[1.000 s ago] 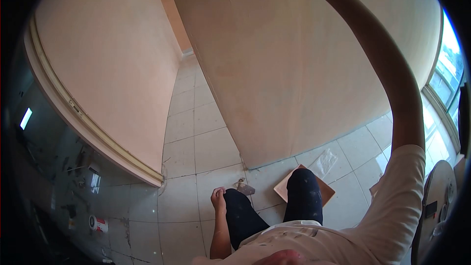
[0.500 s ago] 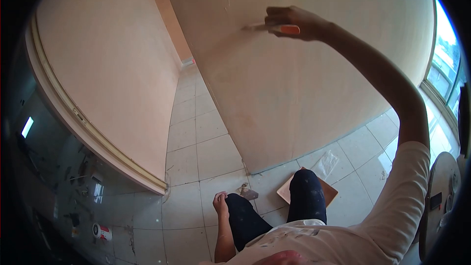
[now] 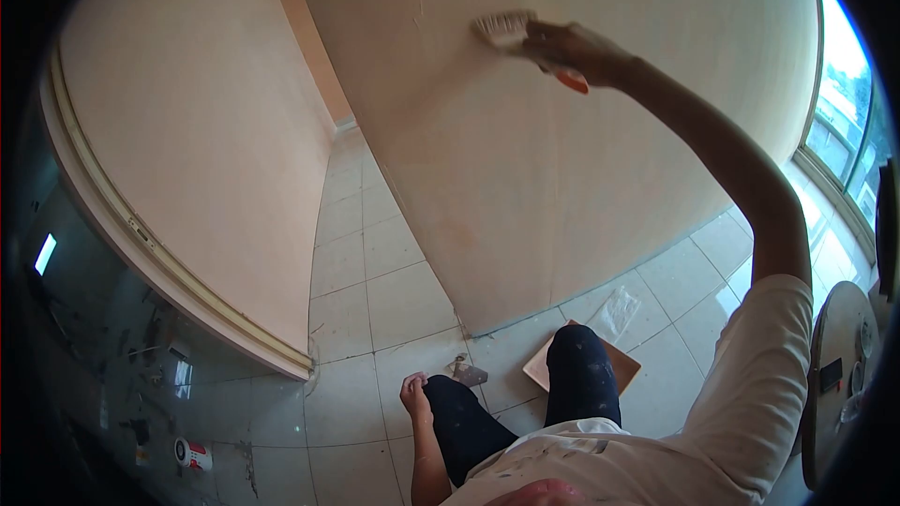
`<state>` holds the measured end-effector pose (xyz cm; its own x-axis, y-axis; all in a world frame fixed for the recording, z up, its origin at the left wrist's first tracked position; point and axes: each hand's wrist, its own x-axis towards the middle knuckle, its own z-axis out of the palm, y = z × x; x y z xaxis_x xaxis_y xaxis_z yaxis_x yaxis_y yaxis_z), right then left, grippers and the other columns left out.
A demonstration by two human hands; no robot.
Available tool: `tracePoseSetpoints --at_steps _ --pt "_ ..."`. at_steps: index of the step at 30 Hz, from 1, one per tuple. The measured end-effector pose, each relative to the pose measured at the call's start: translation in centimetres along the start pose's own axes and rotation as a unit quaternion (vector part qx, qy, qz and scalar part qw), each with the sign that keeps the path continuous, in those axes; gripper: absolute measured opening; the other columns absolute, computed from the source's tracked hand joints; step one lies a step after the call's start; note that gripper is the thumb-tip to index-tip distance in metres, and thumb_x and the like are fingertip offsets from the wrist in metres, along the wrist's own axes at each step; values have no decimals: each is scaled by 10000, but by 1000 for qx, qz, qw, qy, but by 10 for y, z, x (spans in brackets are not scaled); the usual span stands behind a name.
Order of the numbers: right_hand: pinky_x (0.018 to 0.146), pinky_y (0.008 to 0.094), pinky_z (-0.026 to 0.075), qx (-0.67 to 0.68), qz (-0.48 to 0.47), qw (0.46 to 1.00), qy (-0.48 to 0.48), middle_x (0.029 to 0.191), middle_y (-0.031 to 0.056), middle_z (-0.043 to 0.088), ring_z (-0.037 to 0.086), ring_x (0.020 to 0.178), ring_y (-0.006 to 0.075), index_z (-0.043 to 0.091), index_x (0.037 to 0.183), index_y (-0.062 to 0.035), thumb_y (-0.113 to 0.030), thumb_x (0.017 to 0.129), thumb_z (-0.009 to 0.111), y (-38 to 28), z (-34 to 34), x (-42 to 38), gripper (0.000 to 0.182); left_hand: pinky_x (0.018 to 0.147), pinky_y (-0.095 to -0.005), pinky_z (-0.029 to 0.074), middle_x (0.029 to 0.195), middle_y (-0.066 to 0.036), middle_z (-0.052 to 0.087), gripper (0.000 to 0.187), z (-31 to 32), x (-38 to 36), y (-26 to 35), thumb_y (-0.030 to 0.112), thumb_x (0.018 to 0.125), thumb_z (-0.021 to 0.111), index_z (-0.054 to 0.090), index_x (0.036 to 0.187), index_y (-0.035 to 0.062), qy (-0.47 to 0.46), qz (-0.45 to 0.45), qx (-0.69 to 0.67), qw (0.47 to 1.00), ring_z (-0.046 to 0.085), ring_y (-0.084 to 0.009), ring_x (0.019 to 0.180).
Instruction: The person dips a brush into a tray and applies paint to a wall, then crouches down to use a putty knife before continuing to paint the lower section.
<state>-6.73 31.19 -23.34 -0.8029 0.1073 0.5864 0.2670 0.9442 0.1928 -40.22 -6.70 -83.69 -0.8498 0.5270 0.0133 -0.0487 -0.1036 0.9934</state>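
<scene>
A wide brush [image 3: 503, 29] with an orange-tipped handle is in my right hand [image 3: 574, 49], raised before the pale pinkish wall [image 3: 562, 150]. Its bristles are at the wall's upper part; whether they touch it I cannot tell. The handle's orange end sticks out below my palm. Low down, my left hand [image 3: 413, 394] rests beside my left knee, its fingers curled together; nothing shows clearly in them.
Behind my right knee lies a square tray [image 3: 625, 370], with a clear plastic sheet [image 3: 616, 312] beyond it. A flat scraper-like piece [image 3: 470, 374] is on the tiles. A white-and-red tub [image 3: 193, 454] stands at lower left, a round table [image 3: 837, 379] at right.
The brush in my right hand has turned so its broad bristle side shows, and its handle end has tipped lower. My left hand stays by the knee. The whole view has shifted slightly.
</scene>
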Motion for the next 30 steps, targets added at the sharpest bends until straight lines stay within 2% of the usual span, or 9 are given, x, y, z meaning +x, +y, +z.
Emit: tracePoseSetpoints --at_steps 5,7,9,11,17,19,20,24,30 --pt "823 405 542 40 78 992 -96 1078 105 620 654 956 268 621 1115 -58 -117 894 693 -28 -2 -31 240 826 -300 504 913 -88 679 140 3 -1 5 59 962 549 660 979 -26 -4 -21 9 1000 625 -174 844" --pt "840 381 533 132 73 988 -26 1093 97 646 650 973 216 620 1084 -37 -175 897 717 -4 -7 -15 252 827 -298 506 916 -88 679 140 8 -1 4 58 962 549 658 983 -26 -6 -20 7 1000 629 -175 847" --pt "678 341 521 80 -95 985 124 925 56 583 620 780 152 609 1014 -5 -189 898 722 56 -13 24 245 829 -296 508 919 -89 680 140 12 -2 6 58 961 550 657 988 -27 -9 -16 8 1000 633 -175 851" --pt "668 392 491 29 53 977 206 865 108 572 591 762 238 605 987 1 -147 920 693 21 -79 56 185 834 -291 512 922 -90 681 141 16 -2 8 60 962 550 658 987 -28 -8 -23 7 1000 638 -176 860" --pt "499 277 494 169 147 887 404 758 40 637 622 633 108 569 814 -39 -147 907 686 29 -103 83 184 832 -289 516 931 -86 688 152 15 1 -2 75 959 555 669 999 -17 -16 -23 17 999 647 -174 866" --pt "474 275 486 231 146 902 334 666 39 618 600 555 121 611 831 -22 -153 902 685 13 -59 56 167 830 -289 515 929 -85 689 154 13 1 0 79 958 557 672 1001 -15 -14 -23 22 999 647 -173 866" --pt "584 306 530 222 123 912 324 869 54 609 611 720 123 604 993 6 -216 921 708 35 -18 42 256 827 -289 513 921 -84 689 156 13 1 1 80 956 558 673 1000 -15 -8 -27 20 999 647 -172 862" --pt "496 312 514 265 190 918 226 706 75 614 613 536 152 581 835 -3 -219 907 670 -9 36 -19 244 817 -295 513 902 -80 688 158 11 -1 3 80 956 556 678 999 -11 7 -33 28 999 648 -172 849" --pt "403 281 444 217 308 926 30 575 84 642 621 456 160 631 771 -15 -263 909 664 -9 -42 15 286 822 -297 509 905 -79 687 157 12 -3 10 83 959 554 676 993 -9 15 -36 18 999 643 -172 850"
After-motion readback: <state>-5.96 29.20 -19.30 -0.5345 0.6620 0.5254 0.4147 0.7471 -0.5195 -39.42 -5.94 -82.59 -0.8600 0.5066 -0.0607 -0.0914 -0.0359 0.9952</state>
